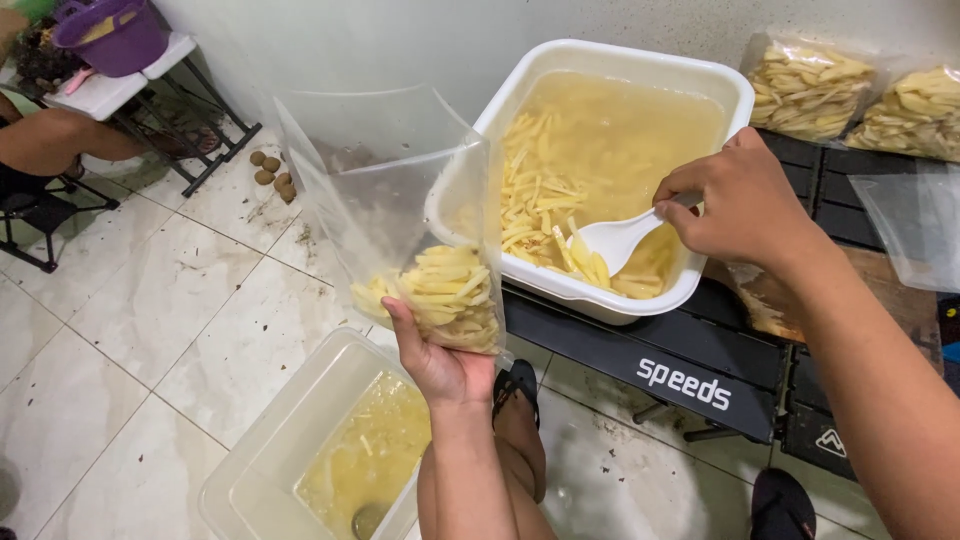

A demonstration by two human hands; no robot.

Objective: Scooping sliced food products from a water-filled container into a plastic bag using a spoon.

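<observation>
Head view: left hand (440,360) grip cupping floppy clear bag (400,200), right hand (745,205) grip pinching smooth white scoop (615,240).

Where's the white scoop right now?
The white scoop is right of centre in the head view, held by the right hand, its bowl among potato strips inside the white tub.
</observation>
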